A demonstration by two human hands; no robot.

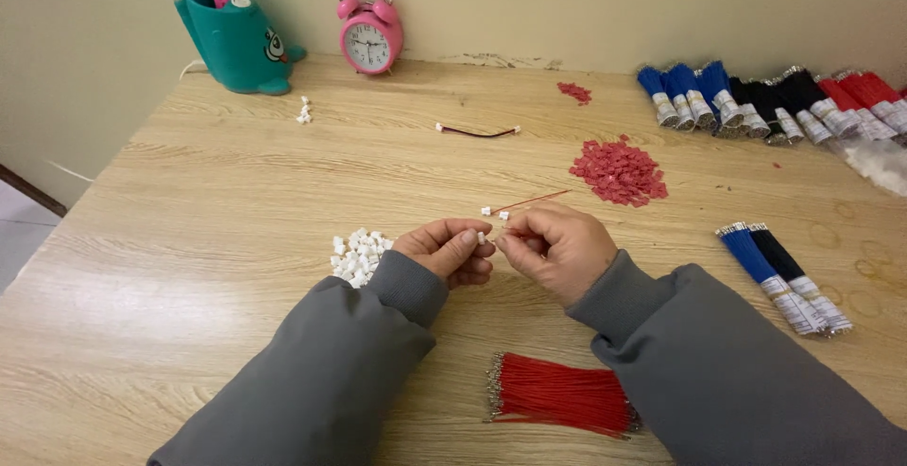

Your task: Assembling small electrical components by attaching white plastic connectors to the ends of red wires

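While pinched: white connector point(481, 237) between both grips, left hand point(446, 251), right hand point(557, 251)

Both forearms in grey sleeves come in from the near edge and converge mid-frame. Left hand point(446, 249): fingers curled, thumb and index pinched shut, palm turned right. Right hand point(557, 251): knuckles up, fingers curled in, thumb and index pinched toward the left hand. Fingertips of both hands nearly touching, wrists well apart.
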